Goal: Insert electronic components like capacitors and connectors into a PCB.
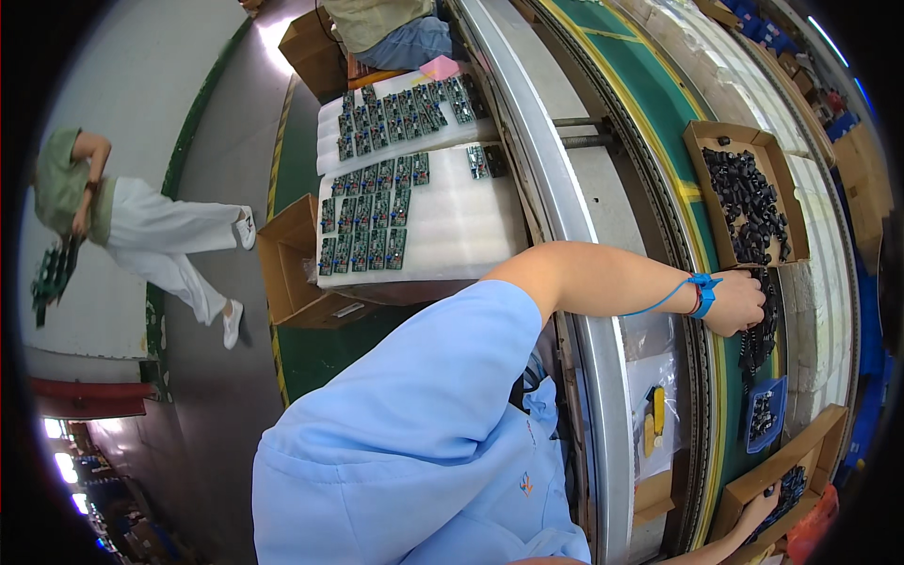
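Note:
My left hand [734, 303], a blue wrist strap [702, 294] on its wrist, reaches to the right over the green belt. Its fingers curl down onto a row of black parts [761, 334] by the near edge of a cardboard box [799, 226]. What they grip is hidden. That box holds many small black plastic pieces [746, 202]. At the lower right, my right hand [756, 508] is in a second cardboard box [829, 438] of dark parts [789, 494], a small dark piece at its closed fingertips. Between the boxes sits a blue tray [774, 388] of small parts.
A metal rail [589, 282] runs beside the green conveyor belt [603, 47]. White foam sheets [461, 221] carry rows of green circuit boards [377, 202]. Yellow-handled tools [656, 414] lie near the rail. A person [141, 212] walks at the left; another [405, 38] is at the top.

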The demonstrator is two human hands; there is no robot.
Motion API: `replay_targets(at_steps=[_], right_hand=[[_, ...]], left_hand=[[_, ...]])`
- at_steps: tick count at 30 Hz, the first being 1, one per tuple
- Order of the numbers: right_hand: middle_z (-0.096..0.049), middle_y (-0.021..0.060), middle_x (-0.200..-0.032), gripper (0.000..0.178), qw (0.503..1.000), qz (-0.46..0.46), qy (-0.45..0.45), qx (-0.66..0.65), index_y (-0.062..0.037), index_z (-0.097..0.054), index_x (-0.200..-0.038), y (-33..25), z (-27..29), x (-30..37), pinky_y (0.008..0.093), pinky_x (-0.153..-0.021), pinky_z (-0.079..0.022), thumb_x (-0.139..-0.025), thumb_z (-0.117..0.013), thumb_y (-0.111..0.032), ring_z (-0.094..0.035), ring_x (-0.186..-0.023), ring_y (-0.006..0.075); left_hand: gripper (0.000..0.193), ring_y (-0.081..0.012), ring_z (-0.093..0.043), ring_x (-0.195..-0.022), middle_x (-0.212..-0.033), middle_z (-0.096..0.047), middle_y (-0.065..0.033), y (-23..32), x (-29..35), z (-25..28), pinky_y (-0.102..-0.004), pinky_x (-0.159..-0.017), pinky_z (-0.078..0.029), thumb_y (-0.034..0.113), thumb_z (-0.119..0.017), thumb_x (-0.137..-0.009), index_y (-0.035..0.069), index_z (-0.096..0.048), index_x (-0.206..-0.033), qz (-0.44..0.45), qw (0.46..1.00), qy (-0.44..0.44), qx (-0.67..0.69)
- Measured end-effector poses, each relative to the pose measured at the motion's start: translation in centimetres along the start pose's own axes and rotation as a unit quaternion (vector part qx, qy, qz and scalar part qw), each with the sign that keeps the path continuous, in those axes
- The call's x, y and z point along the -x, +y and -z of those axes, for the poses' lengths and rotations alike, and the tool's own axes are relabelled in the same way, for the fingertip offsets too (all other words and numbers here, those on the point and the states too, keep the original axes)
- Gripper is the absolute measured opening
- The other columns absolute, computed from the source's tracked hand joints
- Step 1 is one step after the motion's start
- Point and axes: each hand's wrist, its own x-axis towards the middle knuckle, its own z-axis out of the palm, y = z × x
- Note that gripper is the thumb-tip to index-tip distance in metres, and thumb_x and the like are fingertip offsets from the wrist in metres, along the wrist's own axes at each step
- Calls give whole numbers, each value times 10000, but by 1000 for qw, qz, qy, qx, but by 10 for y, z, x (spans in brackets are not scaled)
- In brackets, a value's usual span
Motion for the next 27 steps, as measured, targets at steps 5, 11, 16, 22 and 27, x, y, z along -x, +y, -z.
replay_targets(at_steps=[5,11,16,22,27], right_hand=[[-626,115,-1039,330,1000,-11,-17,-3,59,-559,-1198,-6,0,-1,290,-826,-454,-896,-587,-69,-554,-890,194],[-630,159,-1173,469,998,-52,-11,38,64,-538,-1295,-6,1,-5,323,-871,-466,-885,-631,-144,-590,-980,235],[-667,213,-1033,365,999,19,33,8,36,-617,-1211,17,11,-7,377,-791,-486,-863,-642,-71,-596,-835,215],[-668,216,-1065,375,994,62,-30,86,16,-611,-1235,-55,-1,2,366,-810,-485,-880,-641,-98,-606,-853,202],[-656,203,-1099,405,995,43,-40,83,27,-590,-1256,-60,2,1,355,-830,-480,-880,-642,-113,-603,-893,210]], left_hand=[[114,-253,-594,-929,-878,-648,-48,-2,2,-3,-382,-802,-461,243,-662,-797,150,-714,-838,2,1000,10,-11],[130,-264,-608,-947,-893,-663,-55,-5,0,-6,-399,-810,-465,258,-662,-792,152,-719,-843,2,1000,4,-19],[193,-278,-610,-967,-932,-676,-70,1,-10,-8,-419,-845,-477,243,-654,-759,114,-726,-884,-8,999,-27,-29],[209,-274,-609,-980,-955,-677,-70,-8,-3,-6,-417,-861,-478,238,-659,-744,116,-729,-898,10,998,-46,-38],[218,-276,-608,-980,-964,-675,-74,-3,-7,-4,-418,-866,-477,230,-660,-737,115,-727,-910,8,998,-55,-32]])
